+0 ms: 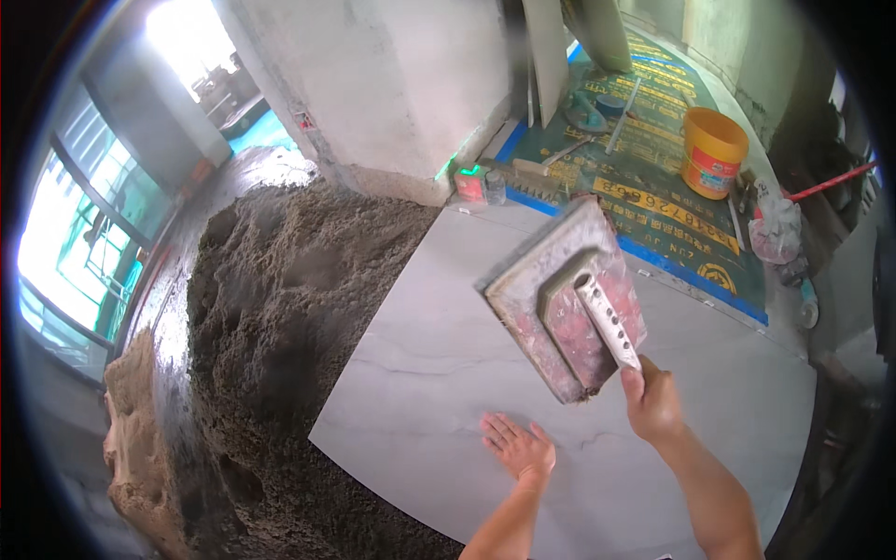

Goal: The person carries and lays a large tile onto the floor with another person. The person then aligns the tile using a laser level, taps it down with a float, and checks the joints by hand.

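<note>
My right hand (657, 407) is closed round the near end of the white, hole-dotted handle of a square float (525, 297). Its worn plate is grey and reddish, caked with mortar at the edges, and tilted above a large tile (411, 373). Whether its lower edge touches the tile, I cannot tell. My left hand (523, 452) lies flat on the tile's near part, fingers spread, holding nothing. The tile is pale grey with faint dark veins. Along its left edge lies a rough bed of dark mortar (280, 280).
A concrete wall corner (392, 103) rises behind the mortar. Beyond the tile, a green protective sheet (644, 201) edged with blue tape carries an orange bucket (714, 154) and several tools. A small laser device (469, 184) stands at the wall's foot. Bright windows (79, 243) are at left.
</note>
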Demonstrator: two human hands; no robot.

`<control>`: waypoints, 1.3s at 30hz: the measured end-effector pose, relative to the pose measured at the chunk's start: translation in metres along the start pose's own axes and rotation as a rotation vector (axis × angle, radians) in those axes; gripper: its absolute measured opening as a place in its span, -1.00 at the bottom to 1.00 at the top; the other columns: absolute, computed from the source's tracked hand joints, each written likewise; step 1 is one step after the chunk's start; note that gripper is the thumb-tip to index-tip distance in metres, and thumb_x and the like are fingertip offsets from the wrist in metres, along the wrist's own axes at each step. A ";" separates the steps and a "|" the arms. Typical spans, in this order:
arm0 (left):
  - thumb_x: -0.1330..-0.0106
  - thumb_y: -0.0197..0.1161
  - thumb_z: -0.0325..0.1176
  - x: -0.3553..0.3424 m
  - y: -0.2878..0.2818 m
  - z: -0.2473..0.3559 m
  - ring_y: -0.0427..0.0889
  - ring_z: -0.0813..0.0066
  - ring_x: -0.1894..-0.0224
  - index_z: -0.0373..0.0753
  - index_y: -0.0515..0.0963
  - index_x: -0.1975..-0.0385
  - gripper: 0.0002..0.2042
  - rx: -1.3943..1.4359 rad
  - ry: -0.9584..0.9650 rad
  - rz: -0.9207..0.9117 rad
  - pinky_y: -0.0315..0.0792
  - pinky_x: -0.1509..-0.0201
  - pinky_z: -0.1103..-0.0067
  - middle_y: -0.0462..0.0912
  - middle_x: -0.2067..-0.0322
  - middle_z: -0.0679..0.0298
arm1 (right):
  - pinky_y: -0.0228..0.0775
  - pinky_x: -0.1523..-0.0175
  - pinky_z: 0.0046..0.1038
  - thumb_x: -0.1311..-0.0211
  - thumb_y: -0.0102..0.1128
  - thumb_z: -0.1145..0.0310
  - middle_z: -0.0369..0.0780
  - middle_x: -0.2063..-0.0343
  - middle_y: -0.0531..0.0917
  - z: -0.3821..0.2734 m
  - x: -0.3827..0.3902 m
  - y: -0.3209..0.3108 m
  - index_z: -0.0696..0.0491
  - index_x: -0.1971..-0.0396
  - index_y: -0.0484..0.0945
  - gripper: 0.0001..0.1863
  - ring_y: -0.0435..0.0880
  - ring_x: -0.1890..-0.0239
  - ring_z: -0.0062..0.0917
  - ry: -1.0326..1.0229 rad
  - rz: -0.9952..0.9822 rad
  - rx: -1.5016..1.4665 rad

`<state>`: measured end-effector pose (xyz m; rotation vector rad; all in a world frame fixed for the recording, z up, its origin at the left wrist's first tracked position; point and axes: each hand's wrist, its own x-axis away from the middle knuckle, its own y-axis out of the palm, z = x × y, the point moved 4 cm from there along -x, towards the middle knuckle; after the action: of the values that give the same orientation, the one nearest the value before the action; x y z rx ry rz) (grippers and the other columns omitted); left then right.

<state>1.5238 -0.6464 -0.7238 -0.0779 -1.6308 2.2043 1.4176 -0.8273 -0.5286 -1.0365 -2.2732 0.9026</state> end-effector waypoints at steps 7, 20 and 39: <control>-0.51 -0.19 -0.03 0.003 0.003 -0.006 -0.38 -0.03 -0.63 -0.52 -0.08 -0.51 -0.24 0.050 -0.030 -0.059 -0.43 -0.63 0.13 -0.26 -0.58 -0.13 | 0.53 0.05 -0.04 -0.48 -0.19 -0.30 0.22 0.31 0.69 0.015 -0.077 0.086 0.28 0.27 0.68 -0.17 0.71 0.13 0.10 0.293 -0.256 0.130; -0.50 -0.18 -0.04 -0.002 0.004 -0.002 -0.33 -0.01 -0.63 -0.51 -0.03 -0.50 -0.26 0.067 0.011 -0.033 -0.40 -0.63 0.14 -0.20 -0.57 -0.14 | 0.54 0.10 -0.04 -0.43 -0.22 -0.39 0.22 0.37 0.70 -0.017 -0.106 0.154 0.29 0.27 0.71 -0.08 0.73 0.17 0.10 0.132 -0.144 0.252; -0.57 -0.31 0.13 0.002 0.005 0.008 -0.39 0.02 -0.63 -0.55 -0.19 -0.51 -0.17 -0.193 0.084 -0.037 -0.35 -0.64 0.16 -0.29 -0.58 -0.12 | 0.45 0.32 -0.22 -0.52 -0.17 -0.23 -0.09 0.63 0.55 0.143 0.288 -0.068 0.27 0.36 0.59 -0.24 0.54 0.53 -0.38 0.633 0.440 0.040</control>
<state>1.5180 -0.6541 -0.7251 -0.1894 -1.7790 1.9837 1.1210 -0.6863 -0.5311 -1.5732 -1.5262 0.6435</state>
